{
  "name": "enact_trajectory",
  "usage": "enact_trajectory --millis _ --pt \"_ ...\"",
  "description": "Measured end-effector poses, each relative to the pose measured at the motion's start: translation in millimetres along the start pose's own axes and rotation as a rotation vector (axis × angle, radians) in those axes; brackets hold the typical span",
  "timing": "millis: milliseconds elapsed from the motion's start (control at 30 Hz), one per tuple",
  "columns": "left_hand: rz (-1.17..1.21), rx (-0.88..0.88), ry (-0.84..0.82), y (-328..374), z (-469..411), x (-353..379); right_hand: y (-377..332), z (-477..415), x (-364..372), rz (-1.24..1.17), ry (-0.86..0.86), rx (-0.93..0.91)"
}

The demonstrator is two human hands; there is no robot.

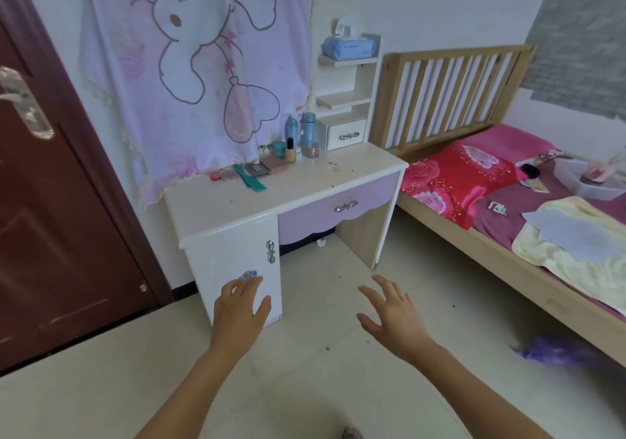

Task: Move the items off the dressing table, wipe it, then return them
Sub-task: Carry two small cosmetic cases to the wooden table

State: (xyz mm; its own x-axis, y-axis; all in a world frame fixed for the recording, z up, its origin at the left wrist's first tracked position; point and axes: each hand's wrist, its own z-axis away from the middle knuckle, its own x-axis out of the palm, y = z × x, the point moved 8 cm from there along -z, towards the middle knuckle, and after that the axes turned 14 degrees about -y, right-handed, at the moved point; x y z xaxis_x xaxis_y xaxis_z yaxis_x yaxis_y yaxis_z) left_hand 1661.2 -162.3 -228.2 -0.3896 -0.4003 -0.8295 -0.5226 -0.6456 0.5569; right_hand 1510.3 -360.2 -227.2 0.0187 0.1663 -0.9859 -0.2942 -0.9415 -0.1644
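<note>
Head view shows both hands spread and empty, left hand before the dressing table, right hand over the floor. Bottles and compacts crowd its back edge.

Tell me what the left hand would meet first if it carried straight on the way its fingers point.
Probably the white cabinet door of the dressing table: the left hand points up at it, though the gap between them is unclear.

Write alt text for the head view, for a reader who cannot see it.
Two empty, open hands, left hand and right hand, reach toward a white dressing table whose back edge holds cosmetics: blue bottles, a foundation bottle and makeup palettes. A bed stands to its right.
</note>
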Motion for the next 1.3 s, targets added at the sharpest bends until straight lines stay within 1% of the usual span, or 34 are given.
enact_trajectory --millis 67,133,200,300,400,500,600,700,767,833,967,1133,1200,1267,1300 --pt "-0.006 -0.002 0.005 8.2 -36.5 1.9 23.4 -34.4 -16.1 0.007 0.082 0.004" --pt "0.002 -0.013 0.042 14.5 -74.1 0.3 49.6 -72.9 -21.8 -0.011 0.102 0.011" --pt "-0.003 -0.048 0.069 20.9 -111.7 -3.1 69.7 -111.5 -27.9 -0.063 0.061 0.013" --pt "-0.01 -0.108 0.098 25.2 -148.9 -8.5 78.8 -158.6 -32.8 0.005 0.052 -0.051" --pt "0.029 -0.175 0.133 22.8 -184.3 -6.1 94.5 -210.0 -29.2 -0.01 -0.021 -0.064" --pt "0.028 -0.234 0.112 9.8 -199.0 6.8 95.7 -246.9 -12.4 -0.055 -0.109 -0.116" --pt "0.025 -0.26 0.121 -10.7 -212.6 8.4 86.0 -277.2 -3.0 -0.047 -0.138 -0.18" --pt "0.067 -0.345 0.13 -42.7 -234.2 -6.1 74.5 -314.6 2.3 -0.022 -0.161 -0.215" --pt "0.075 -0.361 0.162 -62.4 -253.8 -18.2 64.1 -341.4 4.3 -0.011 -0.179 -0.233" --pt "0.091 -0.376 0.189 -83.2 -277.0 -29.3 52.9 -371.7 1.0 0.01 -0.162 -0.253" --pt "0.1 -0.368 0.173 -124.2 -335.3 -44.4 29.4 -437.5 -2.4 -0.001 -0.163 -0.246" --pt "0.146 -0.367 0.148 -179.1 -392.1 -72.7 -17.5 -516.3 13.1 0.026 -0.255 -0.228" --pt "0.139 -0.37 0.147 -202.2 -410.1 -86.3 -38.5 -544.9 19.9 0.009 -0.28 -0.221" --pt "0.141 -0.391 0.142 -224.6 -424.5 -95.4 -57.0 -568.2 29.5 -0.066 -0.306 -0.221" --pt "0.143 -0.401 0.138 -234.2 -429.3 -96.6 -65.8 -576.3 37.6 -0.059 -0.348 -0.221"
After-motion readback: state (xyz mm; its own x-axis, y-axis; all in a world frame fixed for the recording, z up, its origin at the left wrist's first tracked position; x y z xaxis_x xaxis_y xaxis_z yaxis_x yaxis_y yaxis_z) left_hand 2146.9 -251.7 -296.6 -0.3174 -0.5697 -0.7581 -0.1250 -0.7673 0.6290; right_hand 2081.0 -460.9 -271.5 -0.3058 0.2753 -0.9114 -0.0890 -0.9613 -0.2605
